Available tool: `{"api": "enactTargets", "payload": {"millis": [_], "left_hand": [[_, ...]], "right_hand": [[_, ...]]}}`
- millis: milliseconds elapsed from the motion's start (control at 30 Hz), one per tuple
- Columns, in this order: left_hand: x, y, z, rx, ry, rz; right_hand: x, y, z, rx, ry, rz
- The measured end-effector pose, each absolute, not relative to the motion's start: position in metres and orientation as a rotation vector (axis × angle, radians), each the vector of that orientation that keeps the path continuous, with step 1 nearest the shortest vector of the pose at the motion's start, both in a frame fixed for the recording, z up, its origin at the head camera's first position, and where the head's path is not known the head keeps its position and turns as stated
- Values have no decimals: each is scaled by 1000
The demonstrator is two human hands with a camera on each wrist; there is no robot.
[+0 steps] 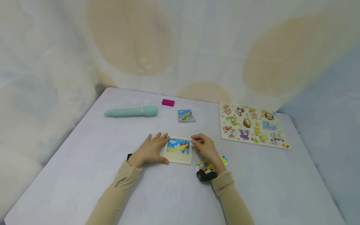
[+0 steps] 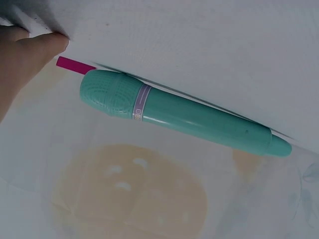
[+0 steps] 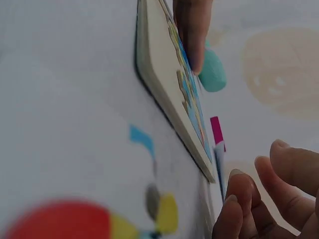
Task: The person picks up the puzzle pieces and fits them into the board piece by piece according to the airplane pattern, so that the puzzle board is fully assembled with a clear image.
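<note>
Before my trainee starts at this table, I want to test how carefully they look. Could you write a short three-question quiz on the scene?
1. In the head view, on which side of the puzzle tray do the loose pieces lie, left or right?
2. What colour is the microphone? A) red B) teal C) black
3. True or false: the puzzle tray is completely filled.

Key: 1. Right. 2. B. 3. False; bare wood shows in its nearer part.
</note>
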State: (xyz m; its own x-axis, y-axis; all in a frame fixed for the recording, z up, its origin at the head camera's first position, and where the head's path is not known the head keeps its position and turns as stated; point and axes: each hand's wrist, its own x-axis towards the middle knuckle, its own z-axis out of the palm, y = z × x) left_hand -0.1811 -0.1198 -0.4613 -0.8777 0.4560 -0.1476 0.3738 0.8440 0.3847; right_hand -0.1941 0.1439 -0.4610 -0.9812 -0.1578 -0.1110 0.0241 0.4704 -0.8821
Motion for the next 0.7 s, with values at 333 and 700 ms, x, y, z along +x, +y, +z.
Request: {"api": "enactTargets", "payload": {"millis": [333,700], "left_hand": [[-182,-116,-459,641,2799,516],[-179,-125,-457,668,2797,493]], "right_hand": [[-188,210,-445,-50,2651,-1464],[-158,263,-438,29,2707,-1187]]}}
